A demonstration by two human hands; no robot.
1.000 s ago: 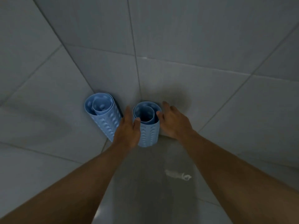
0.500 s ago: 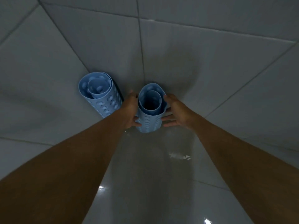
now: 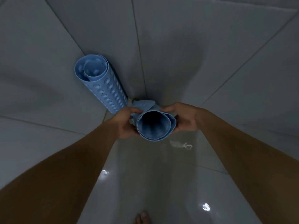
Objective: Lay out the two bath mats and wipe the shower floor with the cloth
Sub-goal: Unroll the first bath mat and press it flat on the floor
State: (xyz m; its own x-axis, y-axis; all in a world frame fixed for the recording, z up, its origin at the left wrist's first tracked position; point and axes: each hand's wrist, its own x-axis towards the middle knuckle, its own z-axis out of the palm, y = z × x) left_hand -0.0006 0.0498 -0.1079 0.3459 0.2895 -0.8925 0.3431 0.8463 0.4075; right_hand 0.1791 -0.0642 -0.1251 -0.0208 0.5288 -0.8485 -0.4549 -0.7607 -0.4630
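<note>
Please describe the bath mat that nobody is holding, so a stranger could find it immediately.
Look at the tiled corner where the walls meet. A rolled blue bath mat leans there, dimples showing. Unlike the other roll, no hands touch it.

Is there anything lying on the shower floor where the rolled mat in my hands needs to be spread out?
Nothing visible blocks it. The rolled bath mat is held by the left hand and right hand over bare wet floor tile. The second rolled mat leans in the corner, and toes show at the bottom edge.
</note>
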